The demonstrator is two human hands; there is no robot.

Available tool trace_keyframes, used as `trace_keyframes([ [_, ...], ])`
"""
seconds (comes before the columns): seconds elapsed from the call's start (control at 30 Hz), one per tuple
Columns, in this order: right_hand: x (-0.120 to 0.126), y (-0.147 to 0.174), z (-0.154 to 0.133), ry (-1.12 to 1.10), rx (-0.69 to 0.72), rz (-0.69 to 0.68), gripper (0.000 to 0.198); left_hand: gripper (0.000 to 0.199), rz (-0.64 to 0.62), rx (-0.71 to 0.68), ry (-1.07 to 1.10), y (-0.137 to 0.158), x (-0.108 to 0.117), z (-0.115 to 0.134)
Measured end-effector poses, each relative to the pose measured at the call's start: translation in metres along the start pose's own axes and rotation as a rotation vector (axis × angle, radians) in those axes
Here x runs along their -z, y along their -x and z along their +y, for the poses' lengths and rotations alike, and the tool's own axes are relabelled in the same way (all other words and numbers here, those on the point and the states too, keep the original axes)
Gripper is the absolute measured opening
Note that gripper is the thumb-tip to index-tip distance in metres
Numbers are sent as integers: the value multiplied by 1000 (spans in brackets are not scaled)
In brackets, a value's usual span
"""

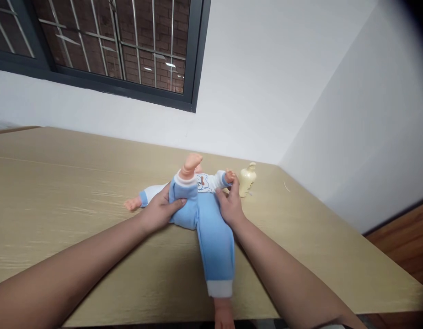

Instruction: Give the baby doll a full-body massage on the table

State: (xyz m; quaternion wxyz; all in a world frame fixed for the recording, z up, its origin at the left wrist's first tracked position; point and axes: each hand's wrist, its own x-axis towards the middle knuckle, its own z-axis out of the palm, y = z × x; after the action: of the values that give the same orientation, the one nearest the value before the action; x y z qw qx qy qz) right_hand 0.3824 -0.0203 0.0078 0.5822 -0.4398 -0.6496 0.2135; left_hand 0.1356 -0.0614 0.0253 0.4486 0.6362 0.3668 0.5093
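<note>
- From where I stand, the doll [216, 242] lies on its back on the desk [91, 183], feet toward the person, one foot at the near edge.
- Left hand [163, 208]: its grip is closed around the doll's bent leg, thumb across the blue trousers.
- Right hand [232, 205]: its grip is clamped on the doll's side, thumb against the top, index finger beside the doll's small hand.
- The white top carries a cartoon print [205, 183]; I can't make out any lettering there.
- Just beyond the right hand stands a pale yellow bottle [247, 182]; its dark markings are too small to read.
</note>
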Motion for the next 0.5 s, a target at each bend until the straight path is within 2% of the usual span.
trace_keyframes([
  [0.1,2,4,-5,148,138,-161,78,62,65,116,204,-4,-7,-2],
  [0.2,4,3,-7,263,166,-278,64,45,91,197,331,-7,-15,1],
  [0.37,5,2,-11,312,129,-326,58,21,216,242,404,-8,-21,4],
  [0.5,2,3,-10,302,122,-300,59,25,155,234,370,-5,-17,6],
])
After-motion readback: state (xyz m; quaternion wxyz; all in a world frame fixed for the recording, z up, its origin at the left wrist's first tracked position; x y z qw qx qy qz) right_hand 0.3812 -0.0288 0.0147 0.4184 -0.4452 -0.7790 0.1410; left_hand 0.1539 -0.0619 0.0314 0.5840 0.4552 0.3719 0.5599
